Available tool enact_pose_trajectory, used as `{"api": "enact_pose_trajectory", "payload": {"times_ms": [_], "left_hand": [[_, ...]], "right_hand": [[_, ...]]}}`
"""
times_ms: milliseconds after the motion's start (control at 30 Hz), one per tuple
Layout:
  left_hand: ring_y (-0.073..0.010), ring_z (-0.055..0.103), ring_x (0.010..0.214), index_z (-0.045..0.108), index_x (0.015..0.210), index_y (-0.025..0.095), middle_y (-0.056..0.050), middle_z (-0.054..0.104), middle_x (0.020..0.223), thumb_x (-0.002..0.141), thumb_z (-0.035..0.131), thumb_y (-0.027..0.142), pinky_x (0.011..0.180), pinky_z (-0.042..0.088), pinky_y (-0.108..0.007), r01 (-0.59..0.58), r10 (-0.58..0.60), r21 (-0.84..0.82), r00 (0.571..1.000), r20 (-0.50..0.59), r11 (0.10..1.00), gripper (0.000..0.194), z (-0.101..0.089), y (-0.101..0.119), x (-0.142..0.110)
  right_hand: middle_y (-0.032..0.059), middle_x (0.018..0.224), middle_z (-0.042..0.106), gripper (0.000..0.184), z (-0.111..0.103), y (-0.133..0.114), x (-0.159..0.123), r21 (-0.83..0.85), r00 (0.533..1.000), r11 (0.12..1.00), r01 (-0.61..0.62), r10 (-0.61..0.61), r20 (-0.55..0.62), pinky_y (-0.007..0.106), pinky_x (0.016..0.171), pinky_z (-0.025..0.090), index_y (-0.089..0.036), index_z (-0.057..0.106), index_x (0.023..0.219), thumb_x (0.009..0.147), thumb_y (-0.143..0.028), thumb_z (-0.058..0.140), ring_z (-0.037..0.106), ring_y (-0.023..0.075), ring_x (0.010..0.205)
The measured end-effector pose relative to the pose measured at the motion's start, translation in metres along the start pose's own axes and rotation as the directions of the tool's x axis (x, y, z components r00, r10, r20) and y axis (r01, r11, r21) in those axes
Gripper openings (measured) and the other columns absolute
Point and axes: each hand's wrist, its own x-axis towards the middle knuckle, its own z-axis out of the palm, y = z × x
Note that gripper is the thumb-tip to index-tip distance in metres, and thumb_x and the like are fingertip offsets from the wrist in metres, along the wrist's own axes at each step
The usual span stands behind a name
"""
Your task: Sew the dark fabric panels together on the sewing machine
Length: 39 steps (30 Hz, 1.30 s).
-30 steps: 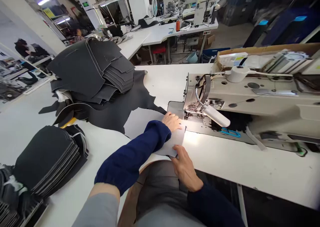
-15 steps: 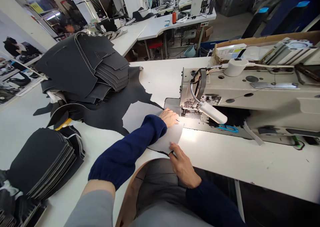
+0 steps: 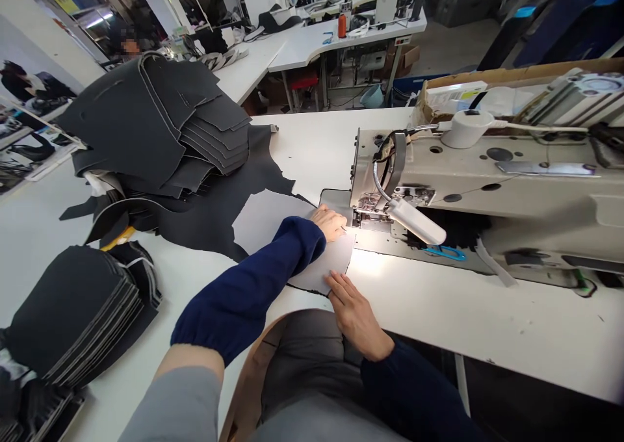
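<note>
A light grey panel [image 3: 263, 219] with a dark edge along its underside lies on the table, partly over a black sheet [image 3: 205, 227]. My left hand [image 3: 329, 223] presses down on the panel beside the needle area of a sewing machine [image 3: 526, 188], its fingers lying on the surface. At the panel's near right corner rests my right hand [image 3: 355, 313], its fingers stretched out flat over the edge and its thumb mostly hidden. My left forearm, in a dark blue sleeve, covers part of the panel.
A tall pile of black cut pieces [image 3: 131, 123] stands at the left, with a stack of curved panels [image 3: 73, 312] nearer to me. A white lamp [image 3: 416, 221] juts from the machine head. Blue-handled snips [image 3: 446, 253] lie under the arm. A cardboard box [image 3: 424, 101] stands behind the machine.
My right hand has gone from gripping the panel's near edge, thumb beneath, to lying with fingers flat on it. My left hand keeps its place on the panel. The view has shifted slightly.
</note>
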Motion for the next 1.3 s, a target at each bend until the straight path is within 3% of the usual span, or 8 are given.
{"api": "enact_pose_trajectory", "payload": {"times_ms": [367, 567, 900, 1000, 1100, 1200, 1300], "left_hand": [[-0.0204, 0.062, 0.085, 0.068, 0.086, 0.019, -0.006, 0.069, 0.088, 0.085, 0.053, 0.03, 0.09, 0.034, -0.039, 0.076, -0.076, -0.019, 0.997, 0.022, 0.997, 0.019, -0.01, -0.009, 0.04], [-0.0231, 0.062, 0.09, 0.068, 0.094, 0.018, -0.006, 0.069, 0.09, 0.083, 0.056, 0.029, 0.09, 0.035, -0.04, 0.072, -0.072, -0.038, 0.997, 0.004, 0.997, 0.02, -0.006, -0.015, 0.048], [-0.0256, 0.061, 0.089, 0.068, 0.09, 0.014, -0.009, 0.068, 0.091, 0.085, 0.055, 0.026, 0.086, 0.037, -0.043, 0.065, -0.062, -0.057, 0.997, 0.054, 0.996, 0.018, -0.009, -0.017, 0.053], [-0.0257, 0.056, 0.099, 0.067, 0.092, 0.012, -0.01, 0.065, 0.099, 0.087, 0.053, 0.023, 0.096, 0.032, -0.045, 0.022, -0.024, -0.028, 0.997, -0.074, 0.999, 0.019, -0.012, -0.006, 0.038], [-0.0254, 0.047, 0.115, 0.061, 0.111, 0.014, -0.011, 0.057, 0.122, 0.091, 0.05, 0.036, 0.107, 0.021, -0.046, -0.077, 0.068, -0.041, 0.977, -0.2, 0.996, 0.032, -0.006, 0.009, 0.0], [-0.025, 0.037, 0.128, 0.045, 0.131, 0.018, -0.011, 0.043, 0.139, 0.091, 0.044, 0.052, 0.11, 0.02, -0.047, -0.219, 0.206, -0.12, 0.972, -0.111, 0.968, 0.053, 0.01, 0.016, -0.049], [-0.0237, 0.025, 0.137, 0.037, 0.137, 0.02, -0.01, 0.034, 0.146, 0.092, 0.042, 0.049, 0.111, 0.022, -0.046, -0.24, 0.237, -0.143, 0.971, -0.041, 0.96, 0.054, 0.023, 0.012, -0.082]], "right_hand": [[0.0142, 0.125, 0.056, 0.039, -0.007, 0.048, 0.013, -0.003, 0.996, 1.0, 0.017, -0.017, 0.082, 0.049, 0.103, 0.044, -0.011, 0.062, 0.094, 0.082, 0.004, 0.028, 0.041, 0.0257, 0.128], [0.0158, 0.125, 0.056, 0.04, -0.005, 0.053, 0.015, 0.029, 0.998, 1.0, 0.006, -0.008, 0.07, 0.051, 0.104, 0.041, -0.01, 0.063, 0.094, 0.083, 0.004, 0.027, 0.039, 0.0265, 0.129], [0.0177, 0.129, 0.052, 0.041, -0.002, 0.052, 0.014, 0.024, 0.995, 0.999, 0.025, -0.027, 0.096, 0.052, 0.105, 0.04, -0.008, 0.061, 0.093, 0.08, 0.007, 0.025, 0.031, 0.027, 0.134], [0.0186, 0.127, 0.052, 0.04, -0.001, 0.053, 0.014, 0.003, 0.995, 1.0, 0.029, -0.029, 0.097, 0.051, 0.105, 0.041, -0.006, 0.061, 0.093, 0.081, 0.007, 0.025, 0.034, 0.0278, 0.132], [0.0174, 0.125, 0.053, 0.039, -0.001, 0.053, 0.014, -0.027, 0.997, 0.999, 0.038, -0.036, 0.068, 0.049, 0.103, 0.043, -0.006, 0.06, 0.096, 0.082, 0.007, 0.026, 0.038, 0.0272, 0.129], [0.0135, 0.116, 0.056, 0.034, -0.002, 0.048, 0.015, -0.042, 0.999, 0.999, -0.032, 0.032, -0.001, 0.044, 0.097, 0.047, -0.011, 0.061, 0.096, 0.087, 0.0, 0.03, 0.046, 0.025, 0.12], [0.0096, 0.097, 0.057, 0.026, -0.006, 0.037, 0.014, -0.043, 0.982, 0.981, -0.19, 0.191, 0.011, 0.039, 0.077, 0.052, -0.016, 0.062, 0.087, 0.091, -0.01, 0.037, 0.053, 0.0215, 0.093]]}}
